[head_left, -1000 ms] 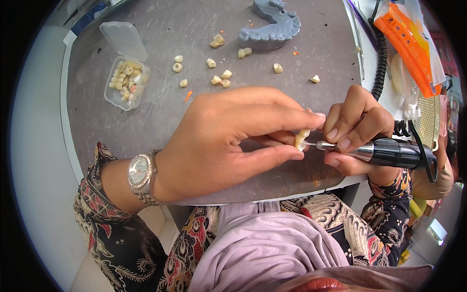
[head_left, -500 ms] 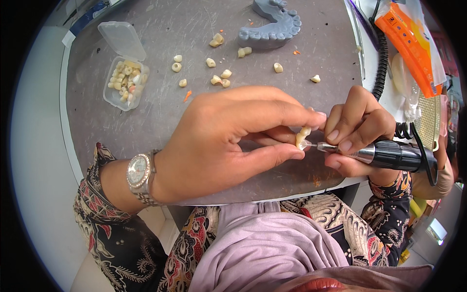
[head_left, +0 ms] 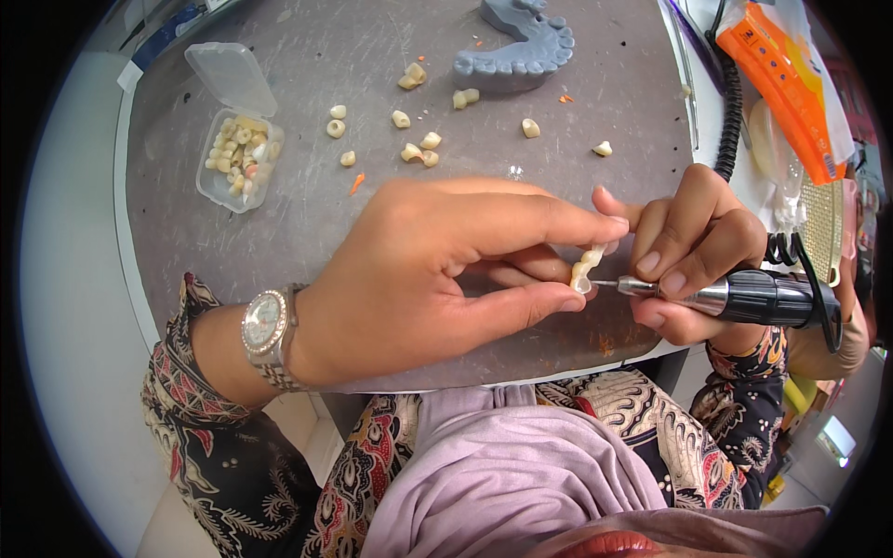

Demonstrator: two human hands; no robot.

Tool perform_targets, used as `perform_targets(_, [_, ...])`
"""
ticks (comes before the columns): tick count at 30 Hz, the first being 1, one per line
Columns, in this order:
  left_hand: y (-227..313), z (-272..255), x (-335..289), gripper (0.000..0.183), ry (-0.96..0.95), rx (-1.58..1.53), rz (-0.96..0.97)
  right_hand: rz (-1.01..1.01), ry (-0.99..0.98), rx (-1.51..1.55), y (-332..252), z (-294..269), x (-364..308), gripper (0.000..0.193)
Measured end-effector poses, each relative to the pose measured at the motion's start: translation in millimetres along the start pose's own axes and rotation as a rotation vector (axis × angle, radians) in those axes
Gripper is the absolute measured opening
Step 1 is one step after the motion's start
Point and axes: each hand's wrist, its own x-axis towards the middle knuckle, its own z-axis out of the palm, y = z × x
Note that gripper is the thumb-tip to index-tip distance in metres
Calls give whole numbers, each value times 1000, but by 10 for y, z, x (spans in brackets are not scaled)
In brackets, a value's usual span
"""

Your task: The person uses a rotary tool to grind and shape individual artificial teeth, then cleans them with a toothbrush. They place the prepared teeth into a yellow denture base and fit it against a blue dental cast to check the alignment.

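My left hand (head_left: 446,270) pinches a cream-coloured dental bridge (head_left: 586,268) between thumb and forefinger, its joined crowns standing on end. In my right hand (head_left: 693,251) is a dental handpiece (head_left: 735,296) with a silver nose and black body, held like a pen. Its thin bur points left at the lower crown of the bridge; whether the tip touches cannot be made out. One right fingertip reaches out by the left forefinger, near the bridge's upper end.
Loose tooth crowns (head_left: 412,153) lie scattered beyond my hands. An open clear box (head_left: 209,191) of crowns sits at left, a grey dental model (head_left: 507,67) at the far side. At right are a black coiled cord (head_left: 731,121) and an orange packet (head_left: 779,93).
My right hand and the handpiece have shifted slightly right. The bridge has turned a little, showing the hollow of its lower crown more clearly. One right finger is now raised.
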Motion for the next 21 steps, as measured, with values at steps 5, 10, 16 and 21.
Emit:
perform_targets(5, [-33, 13, -5, 38, -26, -115, -24, -13, -31, 29, 5, -14, 7, 24])
perform_targets(10, [-69, -19, 13, 38, -72, -62, 49, 3, -57, 51, 2, 0, 21, 25])
perform_targets(16, [-71, 21, -4, 39, -50, -297, -41, 9, -32, 9, -13, 15, 20, 26])
perform_targets(21, [-69, 49, 25, 41, -63, -539, -122, -35, 8, -18, 0, 37, -4, 29])
